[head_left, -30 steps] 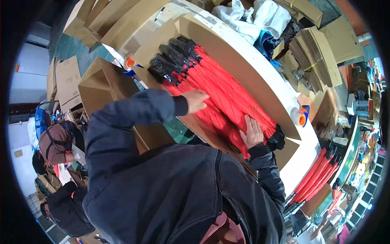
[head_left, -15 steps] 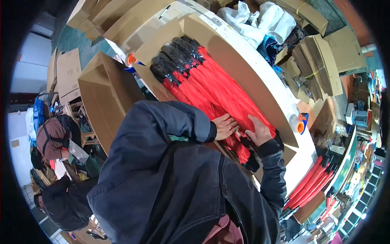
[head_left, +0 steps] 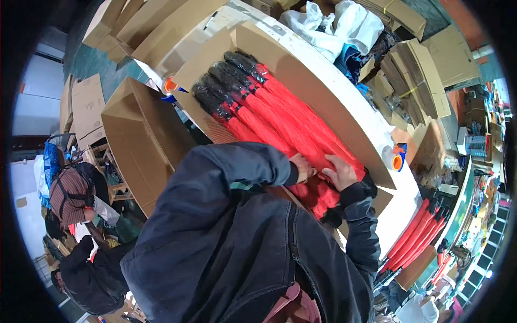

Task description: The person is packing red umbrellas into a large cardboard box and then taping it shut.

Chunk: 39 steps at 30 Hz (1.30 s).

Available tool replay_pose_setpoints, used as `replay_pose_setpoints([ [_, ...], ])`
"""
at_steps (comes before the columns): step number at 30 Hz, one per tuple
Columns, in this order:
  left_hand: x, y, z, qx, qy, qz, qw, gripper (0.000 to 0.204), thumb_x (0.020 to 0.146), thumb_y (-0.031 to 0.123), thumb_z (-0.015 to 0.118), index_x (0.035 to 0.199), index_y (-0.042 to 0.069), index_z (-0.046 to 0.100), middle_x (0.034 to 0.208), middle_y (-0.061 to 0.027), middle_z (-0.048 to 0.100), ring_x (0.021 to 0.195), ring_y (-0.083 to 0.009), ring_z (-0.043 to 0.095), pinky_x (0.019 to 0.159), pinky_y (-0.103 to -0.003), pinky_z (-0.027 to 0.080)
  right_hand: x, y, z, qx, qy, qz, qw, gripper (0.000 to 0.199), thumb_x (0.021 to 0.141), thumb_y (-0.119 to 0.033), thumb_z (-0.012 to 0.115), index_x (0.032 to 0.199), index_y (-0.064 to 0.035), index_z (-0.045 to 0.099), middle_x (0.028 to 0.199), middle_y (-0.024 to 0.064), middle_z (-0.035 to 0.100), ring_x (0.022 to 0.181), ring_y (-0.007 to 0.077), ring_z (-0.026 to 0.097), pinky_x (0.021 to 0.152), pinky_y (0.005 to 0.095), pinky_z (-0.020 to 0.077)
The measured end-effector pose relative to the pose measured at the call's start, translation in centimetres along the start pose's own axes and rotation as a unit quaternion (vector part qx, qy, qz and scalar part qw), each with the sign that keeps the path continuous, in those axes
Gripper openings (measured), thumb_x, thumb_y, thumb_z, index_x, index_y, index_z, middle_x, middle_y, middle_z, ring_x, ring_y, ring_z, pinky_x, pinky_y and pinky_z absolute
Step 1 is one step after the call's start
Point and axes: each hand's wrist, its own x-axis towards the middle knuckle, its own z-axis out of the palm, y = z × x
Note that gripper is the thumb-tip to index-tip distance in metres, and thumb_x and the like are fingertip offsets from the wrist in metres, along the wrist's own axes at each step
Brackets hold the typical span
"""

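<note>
Cardboard box [head_left: 318, 81] fills the middle of the head view, brown corrugated, flaps up, lying on a white worktop [head_left: 401, 215]. Inside it I see red umbrellas [head_left: 280, 116], long slim rolled shapes in glossy clear wrap, black crinkly ends bunched at the far-left end of the box, packed side by side in rows.

Left hand [head_left: 302, 168] comes out of a dark blue denim sleeve, fingers curled down onto the red bundle near the box's near end; it presses on the wrap, but I cannot tell whether it actually grips one. Right hand [head_left: 341, 172] sits just beside it, fingers spread and bent, palm down on the same umbrellas, touching them, again grip unclear. Both hands are close together, nearly touching each other.

Tape rolls next: one orange-cored tape roll [head_left: 170, 86] at the box's far-left corner, another tape dispenser [head_left: 395, 156], white roll with orange and blue parts, on the worktop just right of the box. Second open carton [head_left: 142, 140], plain brown, stands left of the main box. Flattened cardboard stacks [head_left: 420, 81] at upper right, matte and tied. White crumpled plastic bags [head_left: 344, 24] behind the box. More red umbrellas with black handles lie in a low carton [head_left: 417, 264] at lower right. Another person in a dark jacket [head_left: 86, 269] crouches at lower left.
</note>
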Motion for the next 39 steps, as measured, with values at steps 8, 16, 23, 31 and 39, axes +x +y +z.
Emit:
replay_pose_setpoints([
  [8, -0.8, -1.7, 3.5, -0.027, 0.116, 0.089, 0.989, 0.03, 0.086, 0.025, 0.047, 0.113, 0.013, 0.057, 0.11, -0.0101, 0.062, 0.108, -0.029, 0.056, 0.094, -0.045, 0.042, -2.8, 0.3, 6.4, 0.0, 0.161, 0.012, 0.987, 0.023, 0.078, -0.009, 0.067, 0.099, -0.002, 0.061, 0.101, 0.0152, 0.061, 0.098, 0.0344, 0.058, 0.084, 0.0411, 0.0483],
  [16, -3.6, -4.2, 0.7, -0.002, 0.069, 0.247, 0.966, 0.061, 0.077, 0.022, 0.066, 0.134, 0.018, 0.044, 0.137, -0.0165, 0.041, 0.129, -0.035, 0.038, 0.103, -0.053, 0.03, -2.2, 1.1, 8.3, -0.015, 0.233, 0.028, 0.972, 0.016, 0.078, -0.01, 0.064, 0.093, -0.0057, 0.06, 0.104, 0.0126, 0.058, 0.098, 0.0329, 0.055, 0.083, 0.0407, 0.0466],
  [23, -9.7, -10.7, -4.3, 0.227, 0.037, 0.121, 0.966, 0.08, 0.073, 0.018, 0.066, 0.144, 0.025, 0.031, 0.151, -0.0173, 0.023, 0.138, -0.0342, 0.027, 0.101, -0.066, 0.021, 0.1, 0.4, 1.6, -0.113, 0.251, 0.038, 0.961, 0.037, 0.077, -0.022, 0.069, 0.109, -0.006, 0.059, 0.115, 0.0127, 0.056, 0.108, 0.0319, 0.052, 0.094, 0.0417, 0.0414],
  [31, -7.7, -14.2, -3.5, 0.242, 0.125, 0.123, 0.954, 0.073, 0.08, 0.024, 0.058, 0.145, 0.034, 0.027, 0.154, -0.0105, 0.019, 0.14, -0.0283, 0.025, 0.099, -0.073, 0.021, 0.3, 1.5, 2.5, -0.208, 0.1, 0.146, 0.962, 0.081, 0.075, -0.048, 0.068, 0.143, -0.016, 0.036, 0.133, 0.0154, 0.043, 0.122, 0.0353, 0.042, 0.102, 0.0498, 0.0321],
  [39, -9.4, -12.9, -6.9, 0.116, 0.051, 0.095, 0.987, 0.087, 0.071, 0.044, 0.073, 0.145, 0.031, 0.028, 0.152, -0.0123, 0.021, 0.14, -0.0304, 0.021, 0.101, -0.071, 0.02, 1.5, 2.4, 4.4, -0.3, 0.115, 0.164, 0.933, 0.075, 0.078, -0.048, 0.065, 0.141, -0.0182, 0.038, 0.138, 0.0177, 0.039, 0.124, 0.0362, 0.04, 0.101, 0.0536, 0.0315],
])
